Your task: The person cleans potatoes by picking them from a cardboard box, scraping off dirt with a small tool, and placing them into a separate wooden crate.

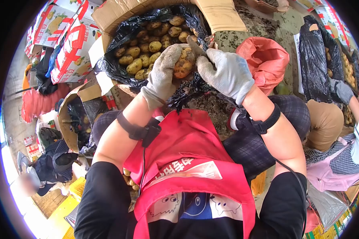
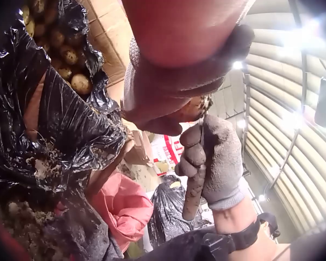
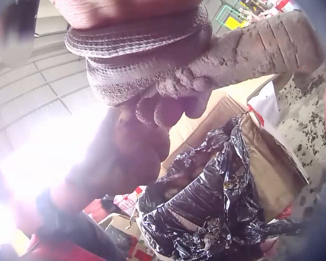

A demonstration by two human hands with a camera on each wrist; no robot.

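- Two gloved hands meet above the near edge of the carton (image 1: 223, 16), toward its right corner.
- Left hand (image 1: 162, 71): fingers clamped round one potato (image 1: 184, 65), mud-streaked with an orange-tinted patch, held up off the others.
- Right hand (image 1: 228, 72): fingers curled together round a muddy handle (image 3: 266, 49); whatever works the potato at its far end cannot be made out.
- Scraping or trimming looks likely, so the left fingertips belong behind the worked face, where a slip would miss them.
- Short, light strokes should serve best; turn the potato to each fresh patch rather than twisting the right wrist.
- Caked mud may make the handle slide; wiping it would firm the hold.
- Crumbs could drop onto the potatoes in the black liner (image 1: 200, 20); working past the carton's right edge, short of the red bag (image 1: 281, 59), would spare them.
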